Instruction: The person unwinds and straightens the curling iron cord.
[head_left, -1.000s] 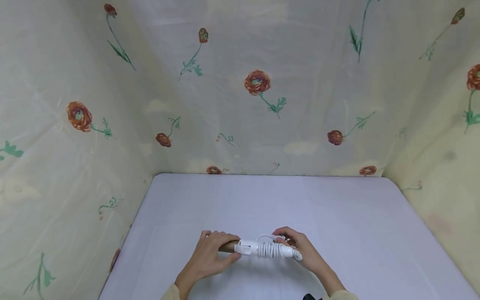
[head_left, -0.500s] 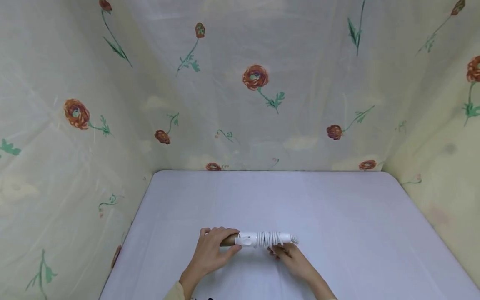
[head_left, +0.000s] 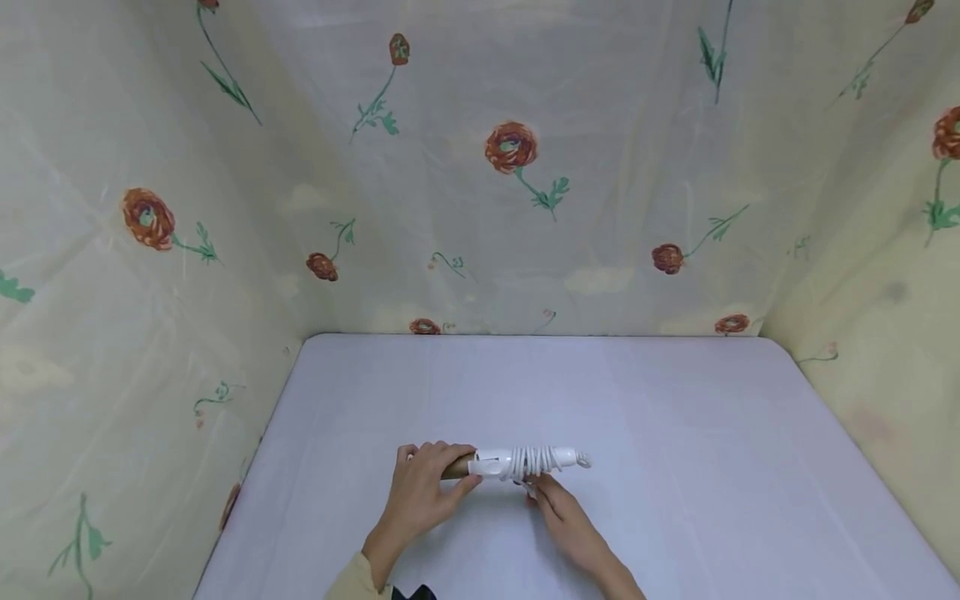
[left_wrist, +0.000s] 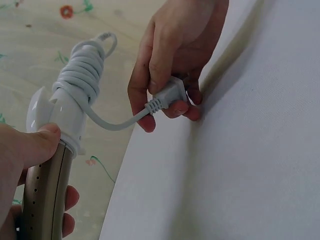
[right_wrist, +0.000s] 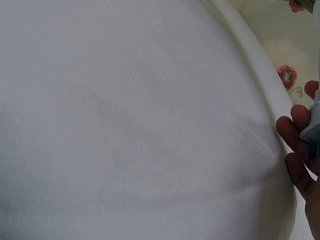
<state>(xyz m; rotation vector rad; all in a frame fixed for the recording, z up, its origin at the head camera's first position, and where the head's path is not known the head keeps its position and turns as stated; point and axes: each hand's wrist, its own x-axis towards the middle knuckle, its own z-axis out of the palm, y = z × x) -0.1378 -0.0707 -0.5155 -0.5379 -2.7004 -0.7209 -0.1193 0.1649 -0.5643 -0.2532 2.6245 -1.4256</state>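
Note:
A hair straightener (head_left: 489, 464), with a white handle and a brownish-gold body dotted with small holes, lies crosswise in my left hand (head_left: 422, 487). That hand grips the gold part near the handle, thumb pressed at the joint in the left wrist view. White cord (left_wrist: 80, 75) is coiled several times around the handle. From the coils a short length runs to a white plug (left_wrist: 171, 93), pinched between the fingers of my right hand (head_left: 572, 525), just below the handle. At the right wrist view's edge, the plug (right_wrist: 312, 125) shows its prongs, partly cut off.
A white-covered table (head_left: 480, 392) spreads beneath both hands, its far corners rounded. Cream flower-patterned cloth (head_left: 450, 208) hangs behind it and along both sides. A dark object (head_left: 414, 592) shows at the bottom edge by the left sleeve.
My right hand has gone from the handle's right end to below it, moving left with the plug. The left hand keeps its grip; hands and straightener sit slightly higher in view.

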